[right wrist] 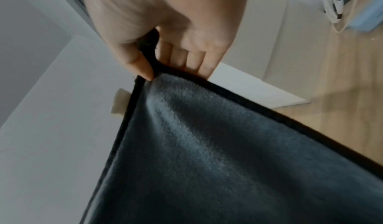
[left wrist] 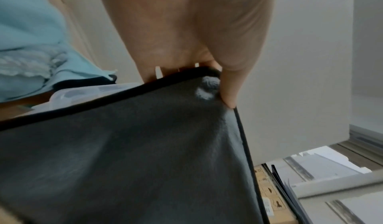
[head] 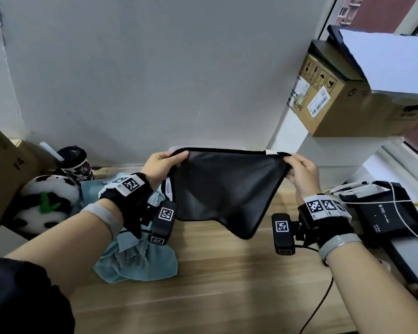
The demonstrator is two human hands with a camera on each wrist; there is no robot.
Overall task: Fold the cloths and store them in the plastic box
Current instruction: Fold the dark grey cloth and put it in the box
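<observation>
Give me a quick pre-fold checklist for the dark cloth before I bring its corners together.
1. Left hand pinches a top corner of the dark cloth: ok.
2. Right hand pinches the other top corner: ok.
3. Top edge stretched straight between the hands: ok.
4. Lower edge hangs level: not ok, it sags to a point at lower right.
5. Bare wooden table below for laying it down: ok.
6. Plastic box open and with room: cannot tell, mostly hidden behind the cloth.

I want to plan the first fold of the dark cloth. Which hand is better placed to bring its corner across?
Probably the right hand. Both hands pinch top corners of the dark cloth, but the left hand hangs over the crumpled blue cloth, while bare wooden table lies near the right.
</observation>
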